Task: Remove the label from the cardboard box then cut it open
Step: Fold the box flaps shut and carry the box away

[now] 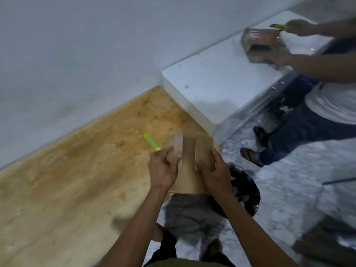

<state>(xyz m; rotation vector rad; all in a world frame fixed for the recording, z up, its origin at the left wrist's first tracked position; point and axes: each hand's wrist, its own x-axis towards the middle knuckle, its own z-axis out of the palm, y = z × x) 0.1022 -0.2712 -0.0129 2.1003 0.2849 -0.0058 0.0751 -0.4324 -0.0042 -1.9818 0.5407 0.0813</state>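
Holding the cardboard box (189, 164) at the worktop's (67, 180) right edge, both hands' fingers gripped its flaps; the left hand (163, 168) and right hand (213, 170) held one each.

Wide open stretch of worn wooden table (63, 170) to the left, bare but for small crumbs. Just left of the brown cardboard box (187, 166), a yellow-green utility knife (152, 143) lying flat, nearly touching the left hand (163, 168). Box itself held at the table's right edge, both flaps covered by the left hand and the right hand (213, 174). Beyond the box, a thick white foam slab (215, 83) blocking the far right corner. Pale wall (96, 45) closing off the back. Below the box, a black bin (244, 193). At the far end of the slab, a second person's hands (285, 54) on another box (260, 43).
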